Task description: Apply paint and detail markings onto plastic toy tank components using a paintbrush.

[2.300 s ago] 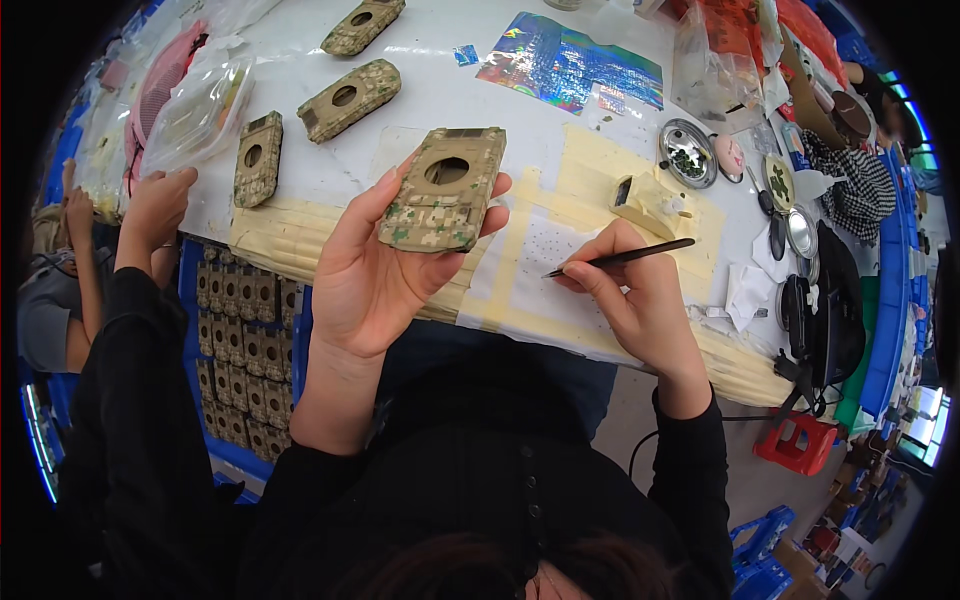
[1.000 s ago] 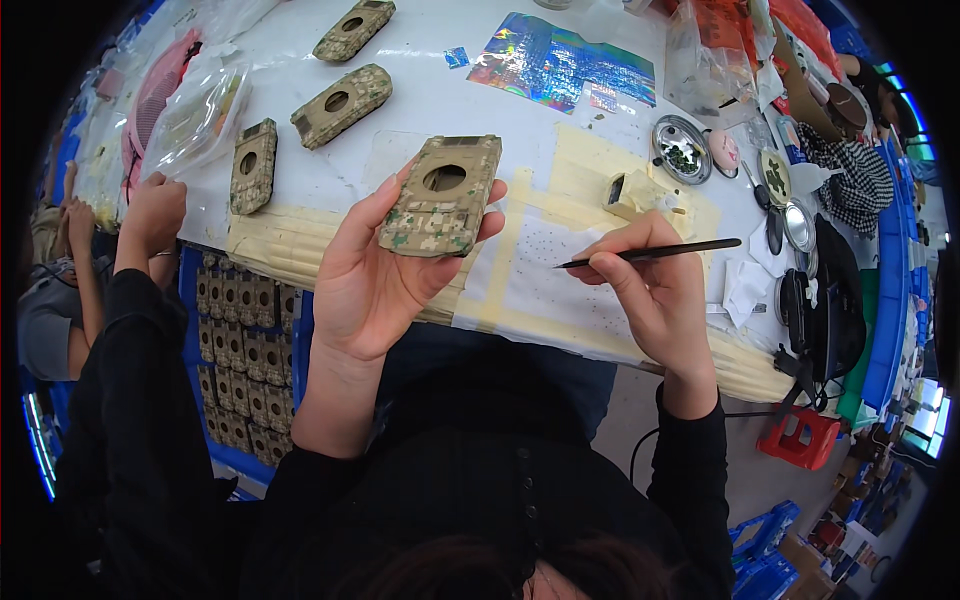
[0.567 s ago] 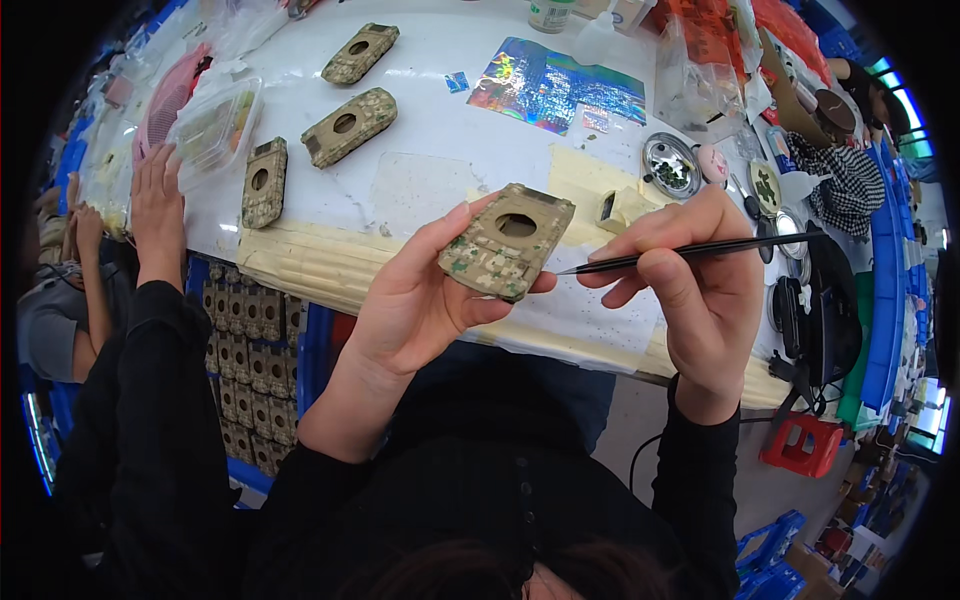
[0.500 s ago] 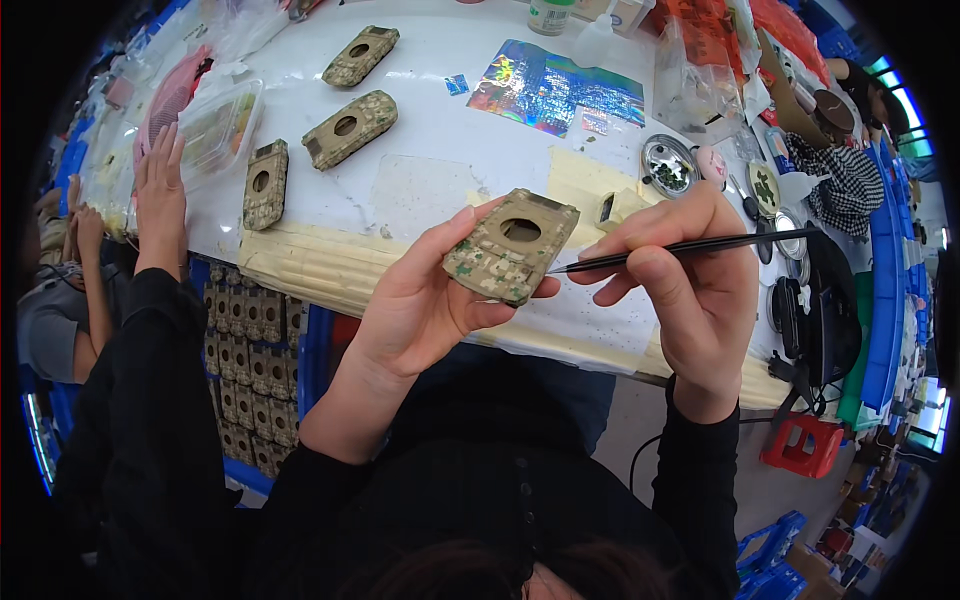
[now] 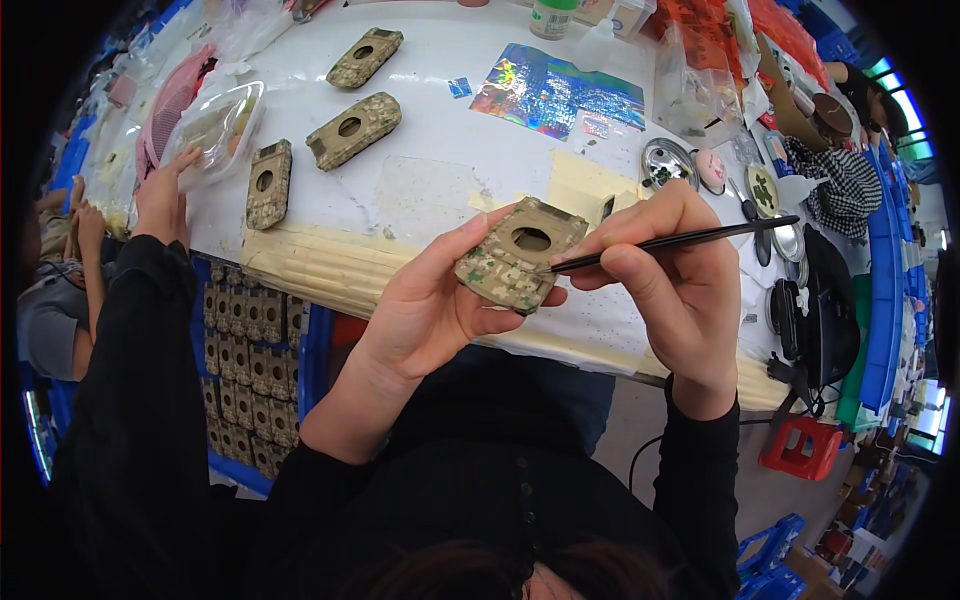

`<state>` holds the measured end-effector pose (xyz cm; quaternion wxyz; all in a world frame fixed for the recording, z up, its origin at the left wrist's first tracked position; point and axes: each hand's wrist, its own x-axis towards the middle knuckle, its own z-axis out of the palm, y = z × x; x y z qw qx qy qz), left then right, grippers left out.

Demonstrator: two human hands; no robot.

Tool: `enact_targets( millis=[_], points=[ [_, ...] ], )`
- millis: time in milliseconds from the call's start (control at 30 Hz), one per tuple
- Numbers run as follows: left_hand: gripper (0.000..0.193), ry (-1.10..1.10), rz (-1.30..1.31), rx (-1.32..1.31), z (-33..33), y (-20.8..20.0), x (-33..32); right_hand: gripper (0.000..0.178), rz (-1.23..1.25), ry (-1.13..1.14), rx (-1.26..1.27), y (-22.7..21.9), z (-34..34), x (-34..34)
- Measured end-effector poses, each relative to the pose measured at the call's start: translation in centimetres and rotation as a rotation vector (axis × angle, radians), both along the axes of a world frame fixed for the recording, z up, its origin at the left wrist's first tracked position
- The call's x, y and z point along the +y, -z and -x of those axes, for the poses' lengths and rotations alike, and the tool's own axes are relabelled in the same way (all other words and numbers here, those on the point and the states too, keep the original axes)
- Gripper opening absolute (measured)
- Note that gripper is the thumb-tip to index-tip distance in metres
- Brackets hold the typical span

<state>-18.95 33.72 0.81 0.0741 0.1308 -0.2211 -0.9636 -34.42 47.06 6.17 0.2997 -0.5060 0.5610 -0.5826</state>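
Observation:
My left hand (image 5: 425,295) grips a camouflage model tank hull (image 5: 505,275) by its side and underside, tilted above the table's front edge. The hull is tan with green and brown blotches and has a round hole in its top. In my right hand (image 5: 680,285) is a thin black paintbrush (image 5: 700,239), pinched between thumb and fingers. Its fine tip meets the hull's lower right part. Behind my right fingers, a small pale block is mostly hidden. Three similar hulls, including the nearest hull (image 5: 268,184), lie on the table at the left.
A blue crate (image 5: 318,370) of stacked hulls stands below the table at left. Another person's hand (image 5: 160,200) is beside a clear plastic box (image 5: 225,125). Metal dishes with dark green bits (image 5: 668,163), a shiny foil sheet (image 5: 560,90) and a black bag (image 5: 830,300) surround the workspace.
The hull has shifted slightly right and down in my left hand. My right hand has moved left, bringing the brush tip onto the hull. The other person's hand has lowered beside the box.

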Motion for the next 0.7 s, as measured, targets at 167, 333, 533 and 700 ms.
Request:
enact_targets(
  millis=[167,333,533,700],
  points=[
    [0.055,-0.003,-0.003,-0.01,-0.11,-0.22,-0.03,0.013,0.013,0.033,-0.061,0.04,-0.37,-0.13],
    [0.055,-0.005,0.021,-0.027,-0.14,-0.2,0.03,0.011,0.021,0.051,-0.062,0.1,-0.45,-0.17],
    [0.055,0.003,0.05,-0.049,-0.14,-0.35,-0.06,0.011,0.028,0.057,-0.041,0.15,-0.42,-0.19],
    [0.055,0.01,0.042,-0.044,0.04,-0.37,-0.06,0.011,0.033,0.075,-0.018,0.1,-0.42,-0.09]
  ],
)
